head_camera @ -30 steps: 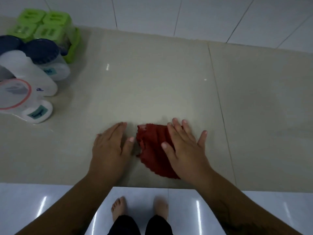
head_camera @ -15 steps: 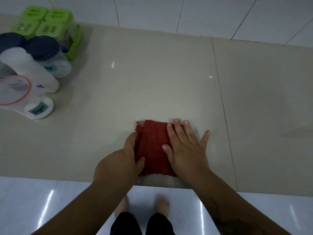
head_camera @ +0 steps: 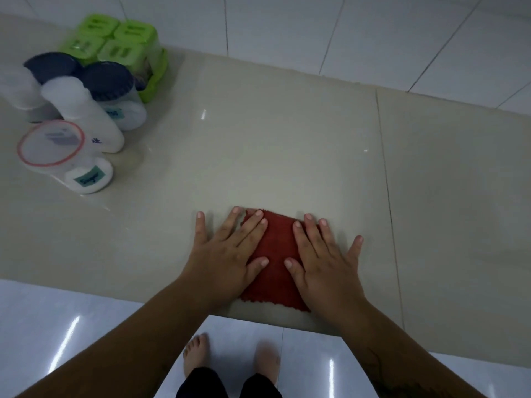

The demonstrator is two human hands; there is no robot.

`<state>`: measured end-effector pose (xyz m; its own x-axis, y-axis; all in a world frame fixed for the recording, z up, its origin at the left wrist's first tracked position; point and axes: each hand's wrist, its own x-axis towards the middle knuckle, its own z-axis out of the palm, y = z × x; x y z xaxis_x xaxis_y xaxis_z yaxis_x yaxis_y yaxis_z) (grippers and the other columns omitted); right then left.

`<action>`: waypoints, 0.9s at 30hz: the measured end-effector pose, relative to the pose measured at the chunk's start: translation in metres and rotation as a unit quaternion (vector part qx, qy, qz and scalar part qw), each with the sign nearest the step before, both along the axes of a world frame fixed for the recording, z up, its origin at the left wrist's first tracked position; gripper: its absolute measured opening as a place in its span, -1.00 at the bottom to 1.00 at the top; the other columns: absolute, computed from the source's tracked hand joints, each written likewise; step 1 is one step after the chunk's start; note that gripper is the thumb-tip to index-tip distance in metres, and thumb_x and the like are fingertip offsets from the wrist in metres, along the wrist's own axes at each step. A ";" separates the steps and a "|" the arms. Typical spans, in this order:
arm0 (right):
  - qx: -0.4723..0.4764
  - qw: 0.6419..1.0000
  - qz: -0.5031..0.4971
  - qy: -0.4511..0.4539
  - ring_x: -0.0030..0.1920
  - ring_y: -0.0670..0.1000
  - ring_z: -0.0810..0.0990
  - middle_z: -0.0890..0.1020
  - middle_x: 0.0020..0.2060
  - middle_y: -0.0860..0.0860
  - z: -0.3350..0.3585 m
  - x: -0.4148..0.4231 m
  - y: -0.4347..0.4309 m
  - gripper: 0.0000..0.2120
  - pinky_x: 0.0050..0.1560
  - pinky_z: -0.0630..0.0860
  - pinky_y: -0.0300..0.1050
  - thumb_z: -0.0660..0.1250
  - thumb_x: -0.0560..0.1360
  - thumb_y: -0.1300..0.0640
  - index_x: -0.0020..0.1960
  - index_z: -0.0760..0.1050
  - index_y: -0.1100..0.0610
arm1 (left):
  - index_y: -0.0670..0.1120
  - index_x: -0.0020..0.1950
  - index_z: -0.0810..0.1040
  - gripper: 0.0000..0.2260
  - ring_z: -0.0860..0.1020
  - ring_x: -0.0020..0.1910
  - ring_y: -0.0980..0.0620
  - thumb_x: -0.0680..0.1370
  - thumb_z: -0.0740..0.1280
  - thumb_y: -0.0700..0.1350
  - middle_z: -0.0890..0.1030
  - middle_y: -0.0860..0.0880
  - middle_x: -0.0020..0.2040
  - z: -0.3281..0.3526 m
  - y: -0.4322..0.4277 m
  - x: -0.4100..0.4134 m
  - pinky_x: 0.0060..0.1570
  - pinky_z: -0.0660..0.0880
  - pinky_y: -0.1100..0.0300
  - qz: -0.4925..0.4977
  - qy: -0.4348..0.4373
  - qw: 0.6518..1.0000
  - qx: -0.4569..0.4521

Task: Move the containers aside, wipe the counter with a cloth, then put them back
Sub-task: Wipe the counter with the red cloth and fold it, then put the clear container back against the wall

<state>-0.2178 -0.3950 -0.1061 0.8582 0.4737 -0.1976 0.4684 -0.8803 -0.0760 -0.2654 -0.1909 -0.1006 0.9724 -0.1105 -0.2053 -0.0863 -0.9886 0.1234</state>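
the red cloth [head_camera: 275, 245] lies near the front edge of the counter [head_camera: 273, 139], folded into a neat rectangle. a second ago it was a crumpled heap with a ragged left side.

the left hand [head_camera: 227, 254] has changed most. half a second ago it was curled at the cloth's left edge with the thumb tucked against the fabric. now it lies flat with the fingers spread. the thumb and two fingers rest on the left part of the cloth and the outer fingers rest on the bare counter beside it.

the right hand [head_camera: 324, 262] stays where it was, palm down on the right part of the cloth. its fingers are straight and fanned and its thumb points inward. neither hand pinches or grips anything; both only press down.

the containers are grouped well apart at the far left of the counter, as before: a green lidded set [head_camera: 115, 35] at the back, a dark-lidded jar [head_camera: 107, 81], a white bottle [head_camera: 80, 110], and a clear jar with a pink-rimmed lid [head_camera: 51, 142] nearest.

bare feet [head_camera: 195, 354] show on the glossy floor [head_camera: 86, 311] below the counter's edge.
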 end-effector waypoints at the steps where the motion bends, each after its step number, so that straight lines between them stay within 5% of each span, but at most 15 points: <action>1: -0.008 1.000 0.005 0.003 0.52 -0.02 -0.32 -0.21 0.55 -0.10 0.001 0.001 0.000 -0.34 0.32 -0.47 0.34 -0.31 0.54 -0.31 0.57 -0.21 -0.07 | 0.05 0.55 0.07 -0.39 -0.01 0.54 -0.05 0.56 -0.11 0.29 0.09 0.08 0.55 0.000 0.001 -0.001 0.35 -0.09 -0.43 0.004 0.005 1.000 -0.007; 5: -0.034 0.999 0.017 0.028 0.50 -0.02 -0.41 -0.27 0.55 -0.13 0.010 0.014 0.001 -0.29 0.31 -0.44 0.39 -0.30 0.50 -0.37 0.56 -0.26 -0.09 | 0.13 0.55 -0.12 -0.36 -0.21 0.52 0.12 0.51 -0.19 0.33 -0.14 0.20 0.53 0.001 0.028 -0.019 0.46 -0.22 -0.12 0.062 -0.014 0.996 -0.067; 8: 0.007 0.999 -0.002 0.040 0.52 -0.04 -0.34 -0.21 0.56 -0.14 0.025 0.029 0.024 -0.33 0.36 -0.36 0.38 -0.13 0.54 -0.35 0.57 -0.13 -0.12 | 0.12 0.50 0.22 -0.48 0.19 0.48 0.09 0.55 0.03 0.22 0.24 0.16 0.49 0.013 0.069 -0.044 0.43 0.09 0.05 0.135 -0.069 0.979 -0.137; 10: 0.050 0.998 -0.002 0.036 0.54 -0.06 -0.27 -0.16 0.57 -0.15 0.037 0.038 0.057 -0.37 0.39 -0.32 0.35 -0.08 0.55 -0.33 0.56 -0.07 -0.15 | 0.07 0.31 0.48 -0.62 0.49 0.22 0.03 0.55 0.13 0.12 0.56 0.08 0.24 0.016 0.105 -0.064 0.18 0.37 0.12 0.226 -0.136 0.948 -0.177; 12: 0.113 0.992 0.022 0.044 0.55 -0.07 -0.18 -0.09 0.57 -0.15 0.047 0.042 0.105 -0.39 0.43 -0.26 0.30 0.01 0.56 -0.28 0.55 0.01 -0.16 | 0.06 0.21 0.55 -0.71 0.53 0.08 0.03 0.58 0.16 0.07 0.61 0.05 0.12 0.014 0.152 -0.080 0.05 0.40 0.14 0.324 -0.167 0.914 -0.178; 16: 0.264 0.958 0.106 0.043 0.52 -0.01 0.13 0.15 0.55 -0.06 0.064 0.033 0.216 -0.40 0.49 0.05 0.05 0.23 0.54 -0.18 0.53 0.17 -0.09 | -0.01 0.18 0.55 -0.76 0.53 0.05 -0.04 0.57 0.21 -0.01 0.61 -0.03 0.11 0.008 0.251 -0.079 0.00 0.45 0.04 0.417 -0.199 0.879 -0.119; 20: 0.327 0.935 0.129 0.033 0.33 0.04 0.40 0.37 0.38 -0.05 0.066 0.012 0.310 -0.28 0.26 0.44 -0.03 0.26 0.42 -0.29 0.51 0.14 -0.16 | -0.09 0.38 0.41 -0.60 0.39 0.35 -0.15 0.58 0.20 0.03 0.45 -0.13 0.38 -0.003 0.300 -0.056 0.28 0.30 -0.11 0.385 -0.169 0.905 -0.067; 23: 0.325 0.942 0.081 0.012 0.21 0.05 0.46 0.38 0.29 -0.07 0.055 0.002 0.350 -0.17 0.06 0.54 0.00 0.27 0.35 -0.39 0.51 0.02 -0.22 | 0.00 0.50 0.23 -0.51 0.12 0.52 -0.07 0.61 0.03 0.14 0.23 -0.03 0.53 -0.015 0.303 -0.051 0.42 0.06 -0.15 0.385 -0.128 0.913 -0.037; 27: 0.359 0.933 0.040 -0.010 0.22 0.05 0.48 0.43 0.31 -0.04 0.033 -0.003 0.369 -0.20 0.04 0.56 -0.05 0.37 0.37 -0.31 0.49 0.10 -0.17 | 0.00 0.51 0.18 -0.48 0.08 0.53 -0.06 0.61 -0.08 0.19 0.20 -0.04 0.54 -0.020 0.306 -0.053 0.45 0.02 -0.15 0.371 -0.124 0.920 -0.030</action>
<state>-0.2205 -0.0261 -0.0731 0.8141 0.5415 0.2101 0.5385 -0.5681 -0.6223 -0.3186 0.1151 -0.1210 0.8015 0.5978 0.0169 0.5760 -0.7793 0.2469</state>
